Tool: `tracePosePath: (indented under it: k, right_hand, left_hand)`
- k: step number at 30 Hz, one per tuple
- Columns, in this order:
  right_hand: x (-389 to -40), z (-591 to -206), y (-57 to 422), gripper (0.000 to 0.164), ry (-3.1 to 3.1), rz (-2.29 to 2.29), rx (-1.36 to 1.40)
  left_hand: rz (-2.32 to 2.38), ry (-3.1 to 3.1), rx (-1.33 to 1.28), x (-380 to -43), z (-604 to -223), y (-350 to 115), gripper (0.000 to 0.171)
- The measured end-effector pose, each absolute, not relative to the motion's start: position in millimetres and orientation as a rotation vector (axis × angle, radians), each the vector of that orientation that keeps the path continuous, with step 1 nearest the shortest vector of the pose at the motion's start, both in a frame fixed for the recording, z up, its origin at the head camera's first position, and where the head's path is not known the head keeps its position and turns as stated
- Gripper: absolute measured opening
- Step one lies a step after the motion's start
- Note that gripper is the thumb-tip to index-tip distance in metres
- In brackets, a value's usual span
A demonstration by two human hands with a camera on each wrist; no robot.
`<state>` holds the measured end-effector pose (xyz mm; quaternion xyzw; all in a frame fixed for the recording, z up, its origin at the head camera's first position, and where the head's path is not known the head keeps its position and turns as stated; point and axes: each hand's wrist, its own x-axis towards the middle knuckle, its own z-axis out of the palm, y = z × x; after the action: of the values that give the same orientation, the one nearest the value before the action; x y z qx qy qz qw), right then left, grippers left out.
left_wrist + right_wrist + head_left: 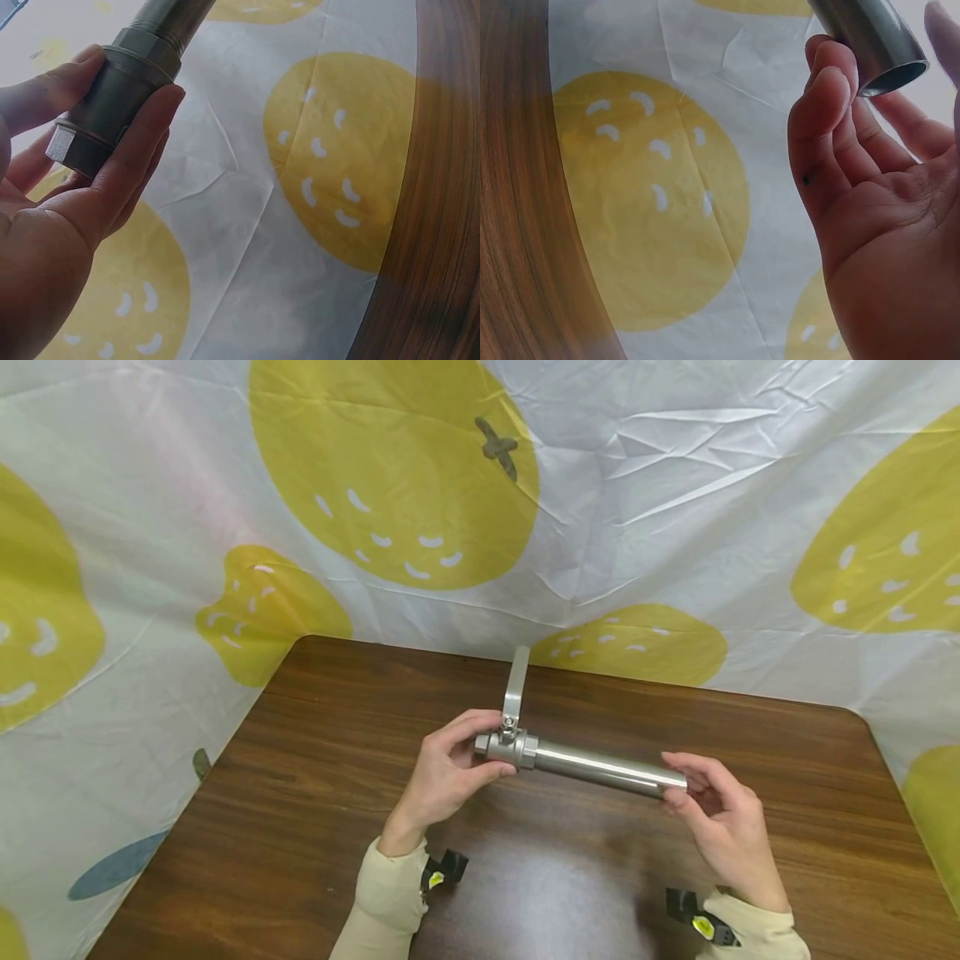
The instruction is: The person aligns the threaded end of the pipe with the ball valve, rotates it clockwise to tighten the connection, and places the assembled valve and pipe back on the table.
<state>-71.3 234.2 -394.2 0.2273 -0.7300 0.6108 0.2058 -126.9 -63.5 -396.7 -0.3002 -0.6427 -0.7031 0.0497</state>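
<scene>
A metal ball valve (510, 748) with a long flat lever handle (517, 681) is held in the air by my left hand (447, 772), the thumb on the near side and fingers on the far side. From the valve's hex collar a shiny steel tube (600, 766) runs in line to the right. My right hand (727, 818) is at its free end. In the right wrist view, curled fingers (832, 90) touch the tube near its open, hollow mouth (895, 79), while the thumb shows a gap from it. The left wrist view shows the valve's hex end (75, 150) exposed.
A dark wood-grain table (315, 827) with rounded corners lies beneath the hands. Behind it hangs a whitish sheet (660, 527) printed with yellow fruit, close along the back edge. A black strap device (442, 870) sits on each wrist over a cream sleeve (386, 893).
</scene>
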Motion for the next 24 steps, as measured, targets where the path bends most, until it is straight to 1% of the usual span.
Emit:
tracePosePath:
  k: [5, 8, 11, 19, 24]
  right_hand:
    - [-73, -402, 237, 0.061, -2.018, 1.728, 0.641]
    - [-75, -405, 238, 0.065, -1.996, 1.743, 0.672]
    - [-75, -406, 239, 0.065, -1.976, 1.750, 0.697]
    - [-75, -407, 240, 0.050, -1.895, 1.829, 0.769]
    - [-75, -407, 240, 0.047, -1.908, 1.807, 0.766]
  left_hand:
    - [-2.145, -1.957, -0.905, -127, -396, -64, 0.052]
    - [-2.145, -1.954, -0.905, -126, -395, -64, 0.052]
    - [-2.148, -1.955, -0.903, -126, -395, -65, 0.051]
    - [-2.158, -1.950, -0.905, -126, -395, -65, 0.052]
    - [-2.161, -1.955, -0.902, -126, -395, -65, 0.053]
